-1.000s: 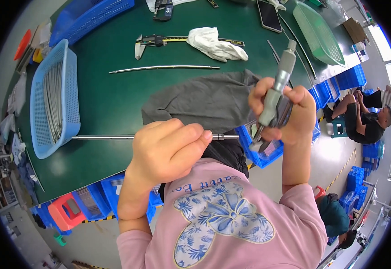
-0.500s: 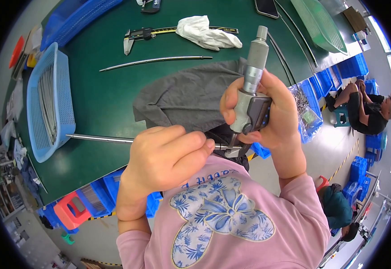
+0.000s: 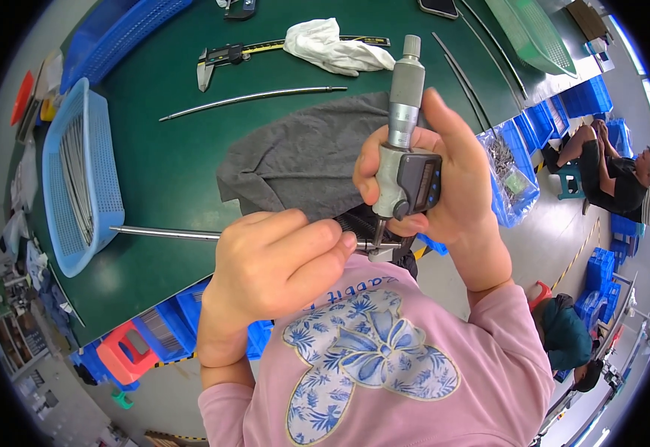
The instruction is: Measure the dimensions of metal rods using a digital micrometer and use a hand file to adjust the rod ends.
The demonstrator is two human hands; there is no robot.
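Note:
My left hand (image 3: 276, 261) is closed around a thin metal rod (image 3: 165, 232), which sticks out to the left toward the blue basket. In my right hand (image 3: 452, 179) is a digital micrometer (image 3: 396, 181), held upright with its thimble pointing away from me. The fingers wrap its body, and the thumb is raised off the thimble. The rod's right end lies in the micrometer's jaw gap, by the spindle. Whether both faces touch it I cannot tell. Beyond my hands a dark grey cloth (image 3: 295, 156) lies on the green table (image 3: 161, 164).
A light blue basket (image 3: 109, 171) of thin rods stands at left. Farther off lie a loose rod (image 3: 254, 98), a digital caliper (image 3: 224, 56) and a white glove (image 3: 332, 48). More rods (image 3: 465, 78) and a green basket (image 3: 530, 37) are at right. A person (image 3: 616, 164) sits beyond.
The micrometer and my right hand have shifted slightly left and turned a little upright. My right thumb has lifted away from the thimble. My left hand still holds the rod.

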